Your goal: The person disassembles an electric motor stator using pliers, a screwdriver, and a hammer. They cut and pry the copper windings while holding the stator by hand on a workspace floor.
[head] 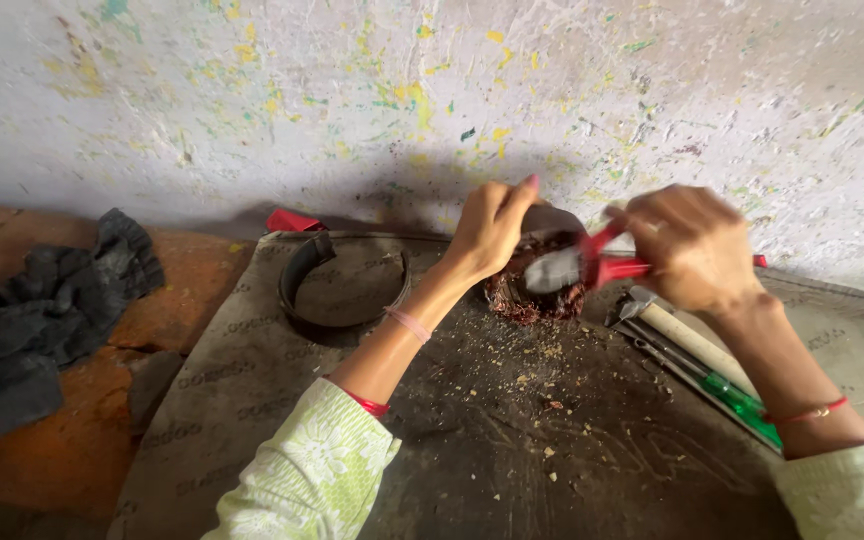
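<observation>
My left hand (487,228) grips a round motor part wound with reddish-brown copper wire (537,296), which rests on a grey board (282,400) near the wall. My right hand (687,245) is shut on the red handles of pliers (577,266). Their metal jaws point left into the wire winding, just right of my left hand. The tool is blurred. Bits of wire and debris lie scattered on the board below the winding.
A dark curved metal ring (337,285) lies left of my left arm. A wooden-handled hammer (682,335) and a green-handled screwdriver (737,400) lie under my right forearm. A black cloth (47,310) sits on the orange floor at left. The paint-speckled wall (432,90) stands behind.
</observation>
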